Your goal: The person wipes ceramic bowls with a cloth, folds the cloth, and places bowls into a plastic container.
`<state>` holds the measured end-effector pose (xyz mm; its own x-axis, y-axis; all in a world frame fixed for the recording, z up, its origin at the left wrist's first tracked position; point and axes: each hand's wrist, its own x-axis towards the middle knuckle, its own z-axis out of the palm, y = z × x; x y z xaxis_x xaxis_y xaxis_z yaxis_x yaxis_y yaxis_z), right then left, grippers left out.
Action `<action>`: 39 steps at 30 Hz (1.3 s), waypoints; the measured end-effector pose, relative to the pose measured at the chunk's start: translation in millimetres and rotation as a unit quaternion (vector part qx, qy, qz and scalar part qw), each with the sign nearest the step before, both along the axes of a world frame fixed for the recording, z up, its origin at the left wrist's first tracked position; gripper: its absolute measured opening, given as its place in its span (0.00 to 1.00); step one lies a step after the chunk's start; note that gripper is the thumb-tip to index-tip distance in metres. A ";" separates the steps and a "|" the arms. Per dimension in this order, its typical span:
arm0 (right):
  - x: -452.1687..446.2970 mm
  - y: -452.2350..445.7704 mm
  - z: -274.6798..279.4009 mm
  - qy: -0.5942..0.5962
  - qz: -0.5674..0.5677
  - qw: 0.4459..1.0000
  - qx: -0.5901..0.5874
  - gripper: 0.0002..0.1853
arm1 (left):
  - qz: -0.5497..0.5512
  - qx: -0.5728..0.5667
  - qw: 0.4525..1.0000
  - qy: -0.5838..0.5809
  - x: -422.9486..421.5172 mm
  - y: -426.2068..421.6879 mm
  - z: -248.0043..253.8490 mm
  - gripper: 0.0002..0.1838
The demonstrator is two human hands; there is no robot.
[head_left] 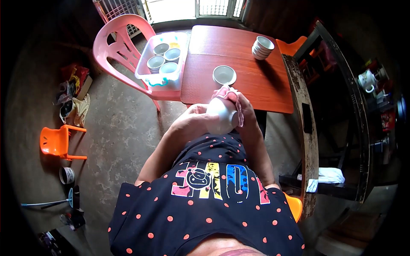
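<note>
Surface: the red tabletop (239, 49), ahead of both hands; the left fingers (200, 121) and right fingers (243, 101) work short of its near edge.
Pink chair: the chair (124, 22), left and ahead of the left fingers, beside the surface.
Clear box: the box (143, 72), on the chair, left and ahead of the left fingers; contains several bowls, mouths up.
Bowl stack: the nested stack (260, 54), upright on the surface, ahead and right of the right fingers, well apart from them.
Single bowl: the loose bowl (224, 75), mouth up on the surface, just ahead of the fingers.
Held bowl: the white bowl (219, 116), between the hands; tilted, foot turned toward the right-hand side, mouth not visible.
Left fingers: closed on the left side of the held bowl; nearer hand, in direct contact.
Right fingers: gripping the cloth at the bowl's far right side.
Pink cloth: the cloth (225, 92), between right fingers and bowl, one end hanging beside the foot.
</note>
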<state>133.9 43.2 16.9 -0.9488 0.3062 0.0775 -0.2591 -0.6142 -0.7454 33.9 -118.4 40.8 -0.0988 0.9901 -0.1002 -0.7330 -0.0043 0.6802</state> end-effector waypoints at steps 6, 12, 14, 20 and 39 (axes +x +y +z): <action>6.5 -21.0 -10.8 0.017 -0.062 0.977 -0.203 0.27 | 0.142 0.101 0.911 0.374 22.3 18.0 -18.0 0.14; 4.0 5.5 7.4 -0.016 0.004 1.000 -0.023 0.24 | -0.003 0.016 1.000 -0.007 11.1 -0.8 12.7 0.26; -1.3 6.7 8.3 -0.009 0.006 0.999 -0.039 0.25 | 0.043 0.053 0.996 -0.057 9.2 5.4 1.8 0.24; 2.2 -8.6 -4.8 -0.022 -0.070 0.988 -0.138 0.27 | 0.129 0.086 0.926 0.344 26.4 15.3 -7.3 0.17; 4.1 -49.9 -22.1 -0.044 -0.320 0.888 0.327 0.22 | 0.232 0.146 0.961 -0.031 23.8 21.3 -17.5 0.20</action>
